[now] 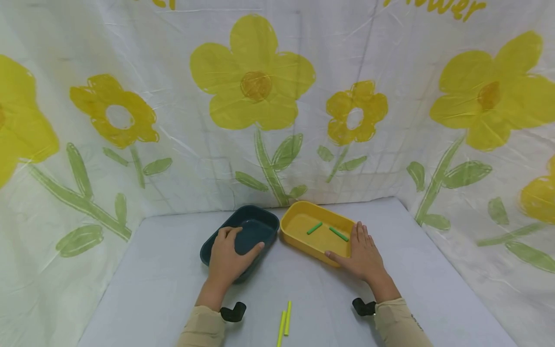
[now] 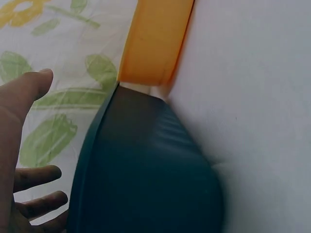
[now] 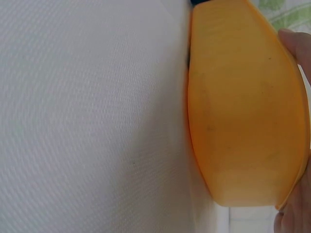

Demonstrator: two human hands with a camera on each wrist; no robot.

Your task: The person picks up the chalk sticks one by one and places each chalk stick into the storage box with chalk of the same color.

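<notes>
My left hand (image 1: 227,262) hovers over the dark teal tray (image 1: 257,229), its fingers loosely bent and spread. In the left wrist view the thumb (image 2: 36,83) stands apart from the tray's rim, and nothing is between the fingers. Against the near right corner of the yellow tray (image 1: 303,219) lies my right hand (image 1: 364,255), its straight fingers along the right end and its thumb at the near rim. Inside the yellow tray are two short green sticks, one green stick (image 1: 314,228) at the middle and another green stick (image 1: 338,234) further right.
Two thin yellow sticks lie on the white tabletop (image 1: 143,274) near the front, one yellow stick (image 1: 288,318) beside the other yellow stick (image 1: 281,329). The trays stand close together at the back, before a flower-printed curtain (image 1: 195,168).
</notes>
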